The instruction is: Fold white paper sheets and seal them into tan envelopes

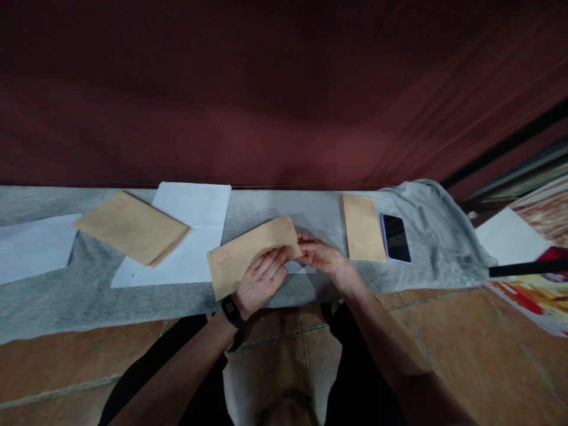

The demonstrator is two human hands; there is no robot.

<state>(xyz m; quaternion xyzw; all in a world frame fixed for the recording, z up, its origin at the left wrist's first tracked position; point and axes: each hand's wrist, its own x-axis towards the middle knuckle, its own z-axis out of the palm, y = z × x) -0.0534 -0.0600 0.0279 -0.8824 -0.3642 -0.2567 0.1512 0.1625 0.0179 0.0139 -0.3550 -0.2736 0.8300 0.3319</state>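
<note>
A brown paper envelope lies slanted in front of me, with red print at its left end. My left hand, wearing a black watch, holds it from the near side, fingers together across its face and thumb hidden. At the envelope's right end, my right hand pinches the edge; some of its fingertips are behind the paper. Part of a white sheet shows beneath, near the right hand.
A grey cloth covers the narrow surface. Leftward, brown envelopes rest partly on white sheets. Rightward are another envelope stack and a phone. A dark red curtain hangs behind. Black bars cross at right.
</note>
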